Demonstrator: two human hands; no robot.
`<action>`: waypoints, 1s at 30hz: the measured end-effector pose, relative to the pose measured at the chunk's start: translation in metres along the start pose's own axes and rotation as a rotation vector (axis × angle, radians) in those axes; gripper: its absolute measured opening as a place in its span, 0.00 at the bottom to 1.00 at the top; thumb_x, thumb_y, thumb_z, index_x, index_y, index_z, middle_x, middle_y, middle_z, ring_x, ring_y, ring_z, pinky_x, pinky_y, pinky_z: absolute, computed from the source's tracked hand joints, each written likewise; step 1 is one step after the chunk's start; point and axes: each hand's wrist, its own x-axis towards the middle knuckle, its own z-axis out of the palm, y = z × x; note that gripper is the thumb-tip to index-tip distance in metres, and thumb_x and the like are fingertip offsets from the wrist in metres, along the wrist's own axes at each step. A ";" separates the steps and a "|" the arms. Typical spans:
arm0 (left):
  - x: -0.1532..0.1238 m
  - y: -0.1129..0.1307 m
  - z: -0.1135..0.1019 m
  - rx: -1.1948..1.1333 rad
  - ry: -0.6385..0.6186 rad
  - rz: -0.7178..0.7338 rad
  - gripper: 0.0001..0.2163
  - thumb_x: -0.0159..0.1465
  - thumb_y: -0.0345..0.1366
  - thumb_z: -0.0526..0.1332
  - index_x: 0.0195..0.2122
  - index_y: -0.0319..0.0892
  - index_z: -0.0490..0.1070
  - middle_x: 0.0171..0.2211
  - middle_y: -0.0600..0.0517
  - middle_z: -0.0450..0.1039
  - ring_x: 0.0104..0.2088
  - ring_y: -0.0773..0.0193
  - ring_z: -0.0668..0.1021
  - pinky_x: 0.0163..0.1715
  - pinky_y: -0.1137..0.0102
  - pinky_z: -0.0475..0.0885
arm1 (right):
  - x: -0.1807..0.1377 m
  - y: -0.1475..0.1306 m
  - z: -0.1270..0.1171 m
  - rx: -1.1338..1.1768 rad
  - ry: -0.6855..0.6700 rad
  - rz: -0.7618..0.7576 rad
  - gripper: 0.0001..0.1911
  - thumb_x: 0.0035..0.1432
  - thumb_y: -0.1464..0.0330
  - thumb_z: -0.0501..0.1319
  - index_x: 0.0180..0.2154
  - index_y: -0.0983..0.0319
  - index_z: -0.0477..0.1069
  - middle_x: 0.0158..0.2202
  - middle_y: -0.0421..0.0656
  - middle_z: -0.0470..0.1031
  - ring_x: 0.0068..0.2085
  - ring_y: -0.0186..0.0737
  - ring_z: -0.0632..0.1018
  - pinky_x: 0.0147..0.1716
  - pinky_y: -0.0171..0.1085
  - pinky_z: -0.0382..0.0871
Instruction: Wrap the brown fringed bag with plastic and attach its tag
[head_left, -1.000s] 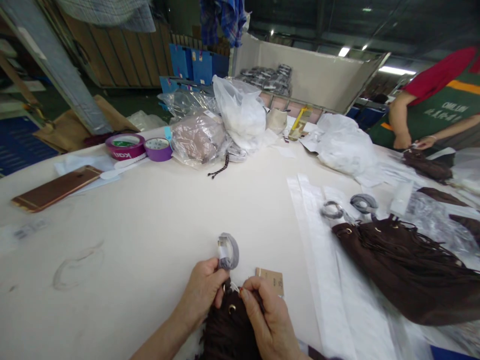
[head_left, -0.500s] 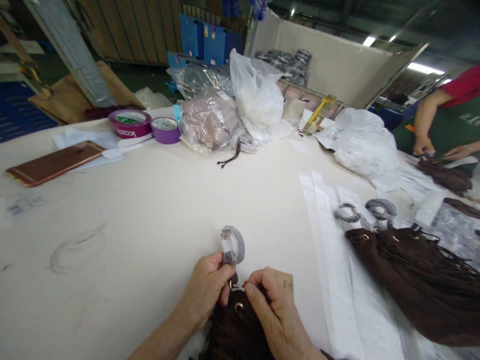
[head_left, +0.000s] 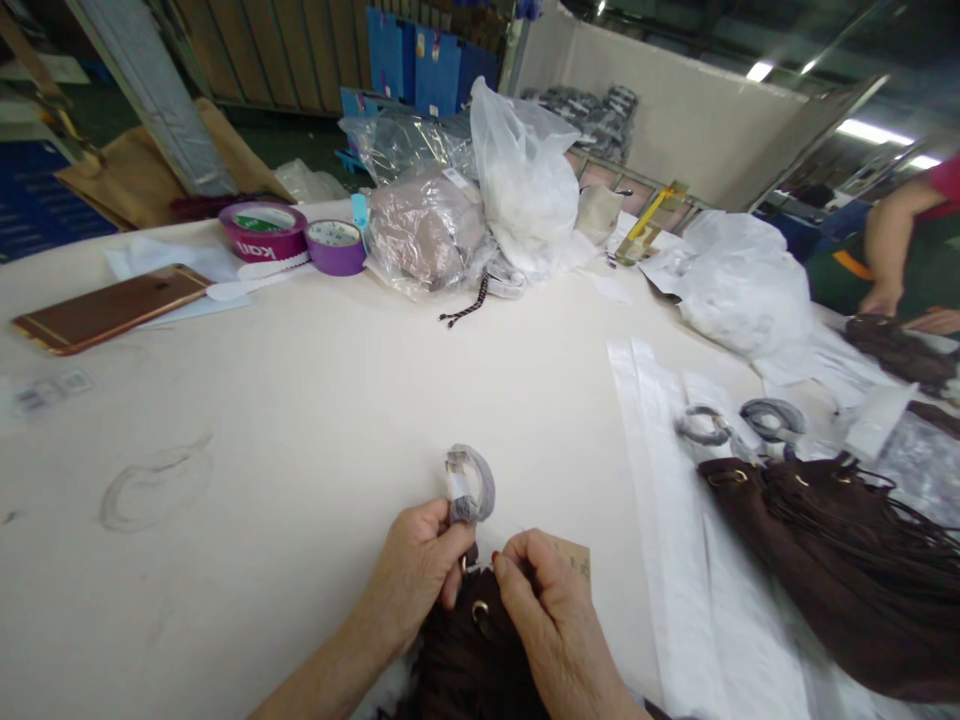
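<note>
A dark brown fringed bag (head_left: 469, 655) with gold eyelets lies at the bottom centre, its lower part cut off by the frame. My left hand (head_left: 424, 560) is closed at its top edge, thumb and fingers pinching the base of a ring-shaped handle (head_left: 484, 490) wrapped in grey plastic. Opposite it, my right hand (head_left: 547, 610) pinches a thin pale string (head_left: 484, 562) by the bag's metal loop. Something small and red shows at those fingertips. A brown card tag (head_left: 576, 560) sticks out behind my right hand.
Another brown fringed bag (head_left: 810, 570) rests on white plastic sheets (head_left: 667, 520) at right. At the back are a phone (head_left: 112, 308), tape rolls (head_left: 335, 247), a bagged item (head_left: 424, 230) and a white plastic bag (head_left: 525, 180). A co-worker's arm (head_left: 892, 240) is at far right.
Both hands stay at the bag's top edge with only slight shifts. The view has tilted a little. The co-worker's hands have moved lower at far right.
</note>
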 end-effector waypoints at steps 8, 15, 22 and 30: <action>0.001 0.000 0.000 -0.015 0.003 0.006 0.13 0.52 0.46 0.55 0.22 0.40 0.62 0.07 0.60 0.55 0.09 0.75 0.56 0.13 0.77 0.47 | 0.000 -0.004 -0.001 -0.120 0.066 -0.112 0.10 0.58 0.68 0.51 0.25 0.60 0.61 0.19 0.36 0.65 0.22 0.32 0.67 0.21 0.30 0.58; 0.001 0.000 0.000 0.009 0.002 0.017 0.13 0.52 0.46 0.55 0.22 0.40 0.63 0.08 0.60 0.55 0.10 0.75 0.56 0.12 0.78 0.48 | 0.005 -0.015 -0.002 -0.131 0.025 -0.196 0.09 0.55 0.70 0.51 0.23 0.61 0.60 0.18 0.35 0.63 0.20 0.30 0.66 0.20 0.29 0.56; 0.002 0.001 0.000 0.064 0.009 0.023 0.13 0.52 0.46 0.53 0.22 0.41 0.63 0.09 0.60 0.55 0.09 0.74 0.56 0.11 0.77 0.48 | 0.009 -0.015 -0.005 -0.086 -0.013 -0.189 0.10 0.56 0.69 0.53 0.23 0.61 0.61 0.18 0.34 0.60 0.21 0.30 0.63 0.20 0.29 0.55; -0.006 0.003 -0.006 0.319 0.296 0.295 0.12 0.56 0.45 0.54 0.33 0.42 0.65 0.20 0.57 0.64 0.18 0.69 0.66 0.21 0.74 0.61 | 0.010 -0.004 -0.015 0.295 0.049 0.035 0.17 0.58 0.56 0.54 0.26 0.61 0.64 0.17 0.35 0.60 0.20 0.31 0.63 0.19 0.30 0.55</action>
